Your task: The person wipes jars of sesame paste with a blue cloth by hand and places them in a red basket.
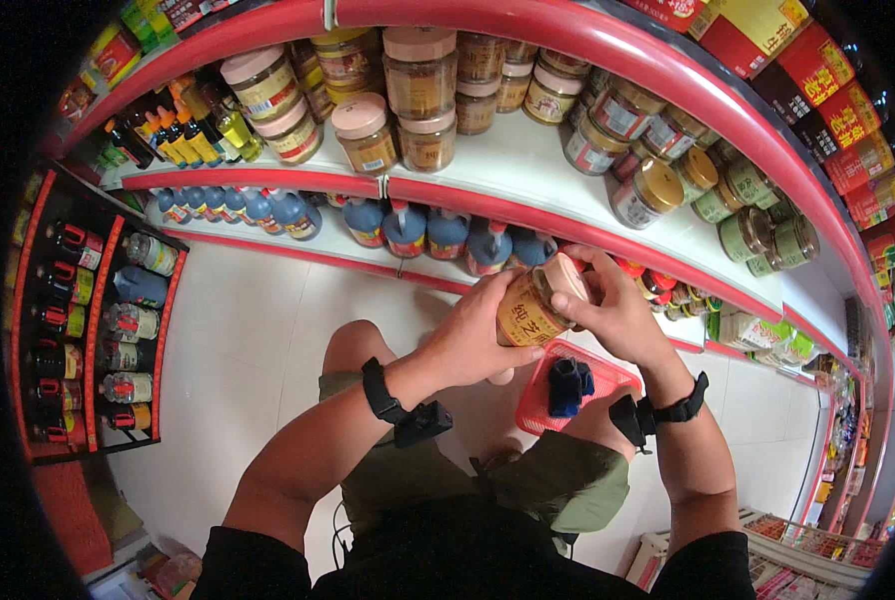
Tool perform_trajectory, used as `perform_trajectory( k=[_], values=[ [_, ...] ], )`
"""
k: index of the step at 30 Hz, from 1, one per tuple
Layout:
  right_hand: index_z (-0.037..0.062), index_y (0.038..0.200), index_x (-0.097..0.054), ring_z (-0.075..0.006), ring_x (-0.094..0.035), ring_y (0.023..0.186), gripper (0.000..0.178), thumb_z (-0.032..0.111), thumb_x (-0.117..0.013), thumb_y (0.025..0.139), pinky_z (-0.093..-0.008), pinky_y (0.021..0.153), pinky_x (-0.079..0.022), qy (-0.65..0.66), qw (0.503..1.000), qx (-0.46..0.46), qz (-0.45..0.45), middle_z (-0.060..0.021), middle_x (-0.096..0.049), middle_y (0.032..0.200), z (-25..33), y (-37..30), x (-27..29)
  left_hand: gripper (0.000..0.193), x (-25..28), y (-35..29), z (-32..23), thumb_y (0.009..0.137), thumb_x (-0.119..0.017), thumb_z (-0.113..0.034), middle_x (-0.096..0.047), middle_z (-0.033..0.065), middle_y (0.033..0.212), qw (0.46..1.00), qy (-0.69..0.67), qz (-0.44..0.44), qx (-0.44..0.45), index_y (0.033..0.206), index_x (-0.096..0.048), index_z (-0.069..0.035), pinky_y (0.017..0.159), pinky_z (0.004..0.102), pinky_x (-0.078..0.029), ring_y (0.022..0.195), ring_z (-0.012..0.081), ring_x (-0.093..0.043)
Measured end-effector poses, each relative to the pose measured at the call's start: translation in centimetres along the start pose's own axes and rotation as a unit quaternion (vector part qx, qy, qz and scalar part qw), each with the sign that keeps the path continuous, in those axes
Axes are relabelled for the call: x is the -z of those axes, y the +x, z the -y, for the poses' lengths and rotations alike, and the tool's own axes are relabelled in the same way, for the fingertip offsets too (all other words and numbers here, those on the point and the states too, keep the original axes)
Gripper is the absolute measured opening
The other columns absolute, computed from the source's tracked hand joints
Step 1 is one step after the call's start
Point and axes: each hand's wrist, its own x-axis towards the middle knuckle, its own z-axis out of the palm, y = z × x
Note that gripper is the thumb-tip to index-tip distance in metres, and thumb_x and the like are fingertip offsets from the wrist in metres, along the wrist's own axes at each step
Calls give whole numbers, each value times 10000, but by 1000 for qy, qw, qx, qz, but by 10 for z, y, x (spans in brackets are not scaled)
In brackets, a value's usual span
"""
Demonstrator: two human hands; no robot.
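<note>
Left hand [471, 331] wrapped round a tilted brown jar [528, 314], right hand [620, 306] gripping its pink lid [565, 279]: the weight is seemingly shared for steadiness.

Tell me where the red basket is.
In the head view, the red basket sits on the floor right of centre, just below the held jar in the picture and beside the right knee, with a dark blue item inside.

Lidded jars [366, 140] stacked along the white shelf [508, 160], blue bottles [405, 234] lining the lower shelf [333, 238], red basket [533, 408] on the floor [248, 320]!
</note>
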Motion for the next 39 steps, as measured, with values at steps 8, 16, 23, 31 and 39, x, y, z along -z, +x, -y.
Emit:
perform_trajectory(
  k=[8,16,23,31,39],
  values=[
    [-86,1360,-556,-243,-723,1105,759,340,-904,836,-370,960,-563,-98,986,111,-77,-207,-734,1184,9,20,-10,919,7,22,7,796,-904,-234,-580,205,1397,998,31,-51,-10,1510,-388,26,1099,429,-473,1323,309,-584],
    [-111,1328,-553,-335,-755,1038,799,340,-911,774,-417,888,-589,-179,956,180,-146,-268,-738,1092,19,46,-21,796,29,52,2,740,-920,-209,-644,226,1316,995,74,-58,18,1379,-491,-6,1007,450,-520,1221,367,-654],
    [-126,1357,-507,-457,-720,995,867,314,-913,730,-476,866,-586,-237,920,240,-198,-321,-707,1058,20,60,-33,803,23,70,12,713,-929,-256,-663,244,1235,988,80,-127,-36,1334,-492,3,987,497,-525,1185,442,-639],
    [-100,1449,-436,-477,-660,1119,966,371,-918,757,-490,959,-549,-177,931,212,-237,-341,-658,1208,10,72,-28,804,33,105,16,692,-945,-261,-643,253,1246,970,150,-172,-79,1322,-529,12,1018,483,-516,1186,425,-638],
    [-45,1303,-601,-441,-655,1130,584,285,-830,879,-471,959,-540,-275,883,244,-291,-275,-655,1226,-47,58,-4,753,47,124,16,744,-958,-247,-702,157,1277,984,76,-148,-57,1331,-574,26,1041,396,-532,1176,220,-678]
  ],
)
